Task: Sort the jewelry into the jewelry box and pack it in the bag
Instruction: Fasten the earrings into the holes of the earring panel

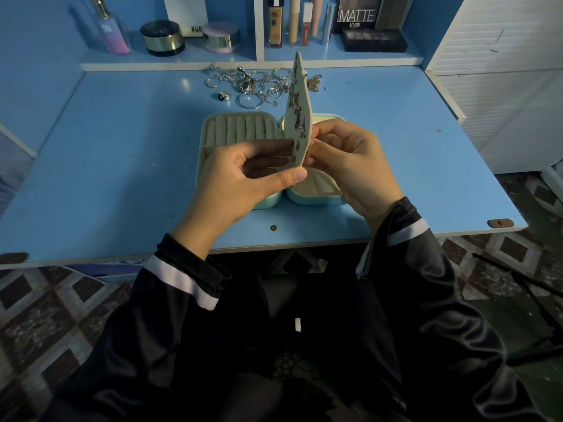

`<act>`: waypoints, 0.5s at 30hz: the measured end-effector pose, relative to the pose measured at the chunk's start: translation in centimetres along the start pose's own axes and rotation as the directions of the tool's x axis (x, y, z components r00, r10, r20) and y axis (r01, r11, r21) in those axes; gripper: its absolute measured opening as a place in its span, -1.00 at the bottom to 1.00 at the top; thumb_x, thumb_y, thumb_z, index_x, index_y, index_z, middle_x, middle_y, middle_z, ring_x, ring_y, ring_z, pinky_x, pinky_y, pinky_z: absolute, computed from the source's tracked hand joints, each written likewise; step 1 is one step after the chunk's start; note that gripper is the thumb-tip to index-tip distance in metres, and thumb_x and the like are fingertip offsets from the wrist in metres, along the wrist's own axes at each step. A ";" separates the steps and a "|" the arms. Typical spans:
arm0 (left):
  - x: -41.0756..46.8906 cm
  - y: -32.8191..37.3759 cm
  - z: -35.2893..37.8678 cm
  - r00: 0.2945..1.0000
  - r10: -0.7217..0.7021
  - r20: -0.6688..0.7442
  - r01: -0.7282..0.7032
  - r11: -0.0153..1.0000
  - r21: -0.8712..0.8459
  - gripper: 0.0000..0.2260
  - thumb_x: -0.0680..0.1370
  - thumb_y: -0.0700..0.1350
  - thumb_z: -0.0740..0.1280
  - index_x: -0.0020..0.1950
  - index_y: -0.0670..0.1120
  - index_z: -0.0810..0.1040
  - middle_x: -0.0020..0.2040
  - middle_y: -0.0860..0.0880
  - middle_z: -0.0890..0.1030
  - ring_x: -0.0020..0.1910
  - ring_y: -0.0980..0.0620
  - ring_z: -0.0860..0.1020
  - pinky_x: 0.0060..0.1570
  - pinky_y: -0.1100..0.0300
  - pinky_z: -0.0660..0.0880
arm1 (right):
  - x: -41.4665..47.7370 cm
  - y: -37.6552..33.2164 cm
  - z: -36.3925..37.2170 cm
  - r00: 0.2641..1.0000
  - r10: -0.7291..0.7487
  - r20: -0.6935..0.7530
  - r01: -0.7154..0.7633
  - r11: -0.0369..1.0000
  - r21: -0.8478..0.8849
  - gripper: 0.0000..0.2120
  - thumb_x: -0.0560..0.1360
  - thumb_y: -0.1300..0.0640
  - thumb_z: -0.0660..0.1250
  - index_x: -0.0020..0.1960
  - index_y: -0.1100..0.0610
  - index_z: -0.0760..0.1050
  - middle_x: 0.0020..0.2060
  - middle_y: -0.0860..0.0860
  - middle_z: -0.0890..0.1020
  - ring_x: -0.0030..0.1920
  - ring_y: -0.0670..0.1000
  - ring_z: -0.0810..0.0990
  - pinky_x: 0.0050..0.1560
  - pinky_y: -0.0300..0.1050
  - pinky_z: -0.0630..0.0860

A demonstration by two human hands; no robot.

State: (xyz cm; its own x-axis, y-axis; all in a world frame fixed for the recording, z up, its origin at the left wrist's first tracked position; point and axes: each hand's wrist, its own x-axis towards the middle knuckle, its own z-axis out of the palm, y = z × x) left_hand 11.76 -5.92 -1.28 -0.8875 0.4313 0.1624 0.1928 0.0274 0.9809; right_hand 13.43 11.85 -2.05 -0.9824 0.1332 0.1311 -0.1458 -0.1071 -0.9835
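Note:
A light blue jewelry box lies open on the blue desk, its cream ring rolls showing in the left half. A cream earring panel stands upright along the box's middle, with several small earrings fixed to its left face. My left hand grips the panel's lower edge, fingers on the left face and thumb underneath. My right hand pinches the panel's right side near the bottom. A pile of silver rings, hoops and chains lies behind the box. No bag is in view.
A shelf at the back of the desk carries a perfume bottle, two round jars, makeup tubes and palettes. A white louvred cabinet stands at the right. Patterned floor tiles lie below.

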 end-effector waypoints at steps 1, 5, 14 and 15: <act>0.0 0.0 0.0 1.000 -0.004 0.000 0.004 1.000 -0.005 -0.67 0.32 -0.06 0.53 0.07 0.00 0.63 -0.05 0.13 0.72 0.03 0.13 0.67 0.00 0.29 0.56 | 0.0 0.0 0.0 1.000 -0.002 0.001 0.002 1.000 -0.003 -0.92 0.54 0.40 0.29 -0.06 0.28 0.54 -0.15 0.24 0.58 -0.28 -0.04 0.62 -0.07 -0.11 0.57; 0.0 -0.1 0.0 1.000 -0.008 0.004 0.008 1.000 0.002 -0.66 0.32 -0.05 0.53 0.08 -0.01 0.64 -0.03 0.10 0.72 0.03 0.13 0.67 -0.02 0.29 0.57 | 0.0 0.0 0.0 1.000 -0.010 0.008 0.011 0.999 -0.032 -0.91 0.54 0.39 0.30 -0.06 0.27 0.55 -0.15 0.27 0.60 -0.25 0.00 0.63 -0.05 -0.07 0.57; 0.1 -0.3 -0.2 1.000 0.007 0.000 -0.007 1.000 0.019 -0.61 0.33 -0.04 0.53 0.13 -0.07 0.64 0.04 0.01 0.71 0.07 0.07 0.67 0.09 0.17 0.58 | -0.1 -0.1 0.2 0.998 -0.059 -0.023 0.055 0.987 -0.150 -0.95 0.53 0.36 0.33 -0.06 0.28 0.56 -0.14 0.23 0.63 -0.21 0.02 0.65 -0.04 -0.08 0.60; 0.1 -0.3 -0.2 1.000 0.004 0.001 -0.004 1.000 0.018 -0.60 0.33 -0.04 0.53 0.14 -0.08 0.64 0.04 0.00 0.71 0.07 0.06 0.67 0.08 0.17 0.58 | -0.1 -0.1 0.3 0.998 -0.062 -0.029 0.057 0.986 -0.159 -0.96 0.53 0.36 0.34 -0.06 0.28 0.56 -0.14 0.22 0.64 -0.21 0.02 0.65 -0.04 -0.09 0.60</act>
State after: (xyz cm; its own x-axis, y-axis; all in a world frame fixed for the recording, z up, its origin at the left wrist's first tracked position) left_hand 11.55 -6.10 -1.56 -0.8862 0.4324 0.1662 0.2038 0.0418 0.9781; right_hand 13.49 11.60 -1.96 -0.9675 0.1685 0.1884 -0.1809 0.0587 -0.9817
